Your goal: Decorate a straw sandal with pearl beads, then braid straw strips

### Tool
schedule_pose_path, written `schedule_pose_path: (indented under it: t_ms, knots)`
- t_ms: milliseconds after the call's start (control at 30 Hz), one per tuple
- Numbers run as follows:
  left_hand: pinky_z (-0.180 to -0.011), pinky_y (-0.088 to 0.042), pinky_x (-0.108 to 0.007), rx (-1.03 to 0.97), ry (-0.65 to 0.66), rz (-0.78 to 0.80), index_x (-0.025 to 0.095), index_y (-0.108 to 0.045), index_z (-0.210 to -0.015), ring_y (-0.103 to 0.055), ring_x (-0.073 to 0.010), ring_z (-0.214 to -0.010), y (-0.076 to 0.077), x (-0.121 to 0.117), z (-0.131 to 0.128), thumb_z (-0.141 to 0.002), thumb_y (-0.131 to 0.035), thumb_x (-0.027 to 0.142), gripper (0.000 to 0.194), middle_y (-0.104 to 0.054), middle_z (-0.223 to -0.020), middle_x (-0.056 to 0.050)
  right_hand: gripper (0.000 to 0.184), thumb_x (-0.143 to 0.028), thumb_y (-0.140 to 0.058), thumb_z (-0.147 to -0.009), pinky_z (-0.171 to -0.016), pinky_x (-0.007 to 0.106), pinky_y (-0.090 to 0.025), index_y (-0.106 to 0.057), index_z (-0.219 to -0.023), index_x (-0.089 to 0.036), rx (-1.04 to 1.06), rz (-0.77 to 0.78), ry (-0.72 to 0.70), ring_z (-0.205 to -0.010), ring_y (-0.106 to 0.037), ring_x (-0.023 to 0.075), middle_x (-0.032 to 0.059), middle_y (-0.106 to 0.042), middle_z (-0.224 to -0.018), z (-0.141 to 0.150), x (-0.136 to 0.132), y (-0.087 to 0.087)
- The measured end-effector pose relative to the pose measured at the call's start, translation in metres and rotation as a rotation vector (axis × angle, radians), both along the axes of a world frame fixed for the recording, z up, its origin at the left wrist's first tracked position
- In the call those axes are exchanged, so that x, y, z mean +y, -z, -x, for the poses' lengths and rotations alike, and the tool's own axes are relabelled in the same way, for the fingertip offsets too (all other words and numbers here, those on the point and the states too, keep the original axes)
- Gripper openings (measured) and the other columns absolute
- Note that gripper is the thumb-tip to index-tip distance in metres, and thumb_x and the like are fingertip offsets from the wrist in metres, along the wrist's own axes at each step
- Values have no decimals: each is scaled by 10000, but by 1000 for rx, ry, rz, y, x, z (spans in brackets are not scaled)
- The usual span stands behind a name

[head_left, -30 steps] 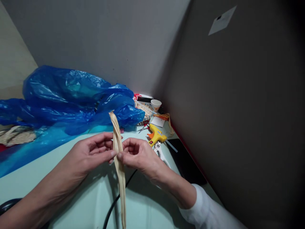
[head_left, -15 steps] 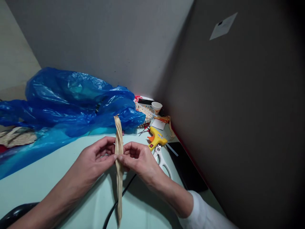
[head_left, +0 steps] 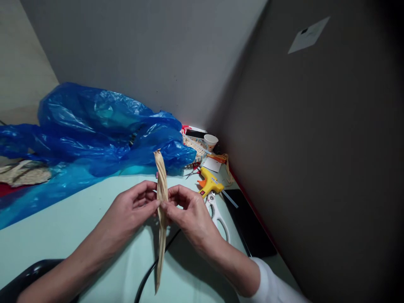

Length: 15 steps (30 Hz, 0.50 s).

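A long, pale tan strip of dried husk or leaf (head_left: 161,185), folded lengthwise and creased, stands nearly upright above the table. My left hand (head_left: 135,206) pinches its left edge near the middle, thumb in front and fingers behind. From the other side, my right hand (head_left: 186,210) grips the same spot between thumb and forefinger. The two thumb tips almost meet on the strip. Its ragged top end points toward a blue bag, and its lower end tapers to a point over a black cable (head_left: 147,275).
Behind lies a large blue plastic bag (head_left: 94,126). To the right are a yellow glue gun (head_left: 211,183), white-handled scissors (head_left: 221,219), a paper cup (head_left: 211,141), a woven basket (head_left: 198,149) and a flat black object (head_left: 249,223). Grey walls enclose the pale green table (head_left: 104,273).
The view has shifted slightly, so most things sit a little farther right. Both hands keep their pinch on the strip, which now tilts a bit more, its top leaning left.
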<state>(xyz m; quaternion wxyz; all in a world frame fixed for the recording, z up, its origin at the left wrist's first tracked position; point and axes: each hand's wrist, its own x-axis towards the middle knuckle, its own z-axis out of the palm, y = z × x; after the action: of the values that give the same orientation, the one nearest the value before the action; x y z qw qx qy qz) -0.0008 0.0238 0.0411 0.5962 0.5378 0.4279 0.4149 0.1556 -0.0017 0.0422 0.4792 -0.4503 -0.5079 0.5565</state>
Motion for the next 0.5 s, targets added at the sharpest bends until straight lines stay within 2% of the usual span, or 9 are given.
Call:
schedule_pose_path:
  t_ms: [200,367,500]
  knots:
    - [-675,-456,-265,-104,17,74,207,-609,-792,-587,-147,-683,-3,-4,-5,-619,-832,193,283,-615,-690,50,387,-444,-862,-666,-580,235,-403,-664,-791,-136,-4,35,-39,-609,-486,117,-5,-579,-665,-4,1,5]
    - [-670,-430,-260,-183,13,86,179,-606,-821,-568,-135,-686,-4,-5,-7,-574,-849,286,363,-622,-727,24,352,-393,-894,-637,-523,223,-362,-688,-807,-163,61,98,-73,-572,-465,114,5,-592,-679,-9,8,19]
    - [-669,-402,-259,-245,31,123,168,-624,-842,-550,-126,-684,-2,-7,-7,-573,-845,262,361,-618,-735,16,324,-416,-903,-627,-506,236,-360,-696,-744,-197,81,140,-61,-543,-442,119,18,-585,-667,-10,7,17]
